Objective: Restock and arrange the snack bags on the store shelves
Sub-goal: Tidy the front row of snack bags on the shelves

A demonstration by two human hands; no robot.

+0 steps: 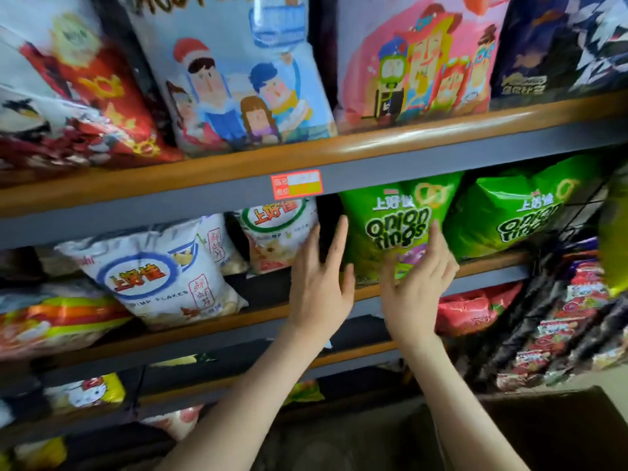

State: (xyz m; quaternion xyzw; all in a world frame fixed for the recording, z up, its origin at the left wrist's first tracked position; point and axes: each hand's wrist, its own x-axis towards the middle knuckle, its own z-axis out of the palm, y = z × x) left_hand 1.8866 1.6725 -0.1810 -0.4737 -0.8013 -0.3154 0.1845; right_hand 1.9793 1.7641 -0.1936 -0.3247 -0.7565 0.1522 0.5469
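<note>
Teamwork at the front edge

Left hand (319,280), fingers straight, braces the left side of the green onion rings bag (394,226). Right hand (419,283) spreads flat across its front, by the middle shelf (492,263) lip. Looks light, puffy and crushable; steer it by the sides.

Green onion-rings bag (390,212) on the shelf (492,262) — left hand (319,287) and right hand (416,290) flat against it

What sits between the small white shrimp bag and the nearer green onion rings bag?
Only a dark gap, no bag, separates the white shrimp bag from the onion rings bag; the left hand reaches up in front of it. Head view.
</note>
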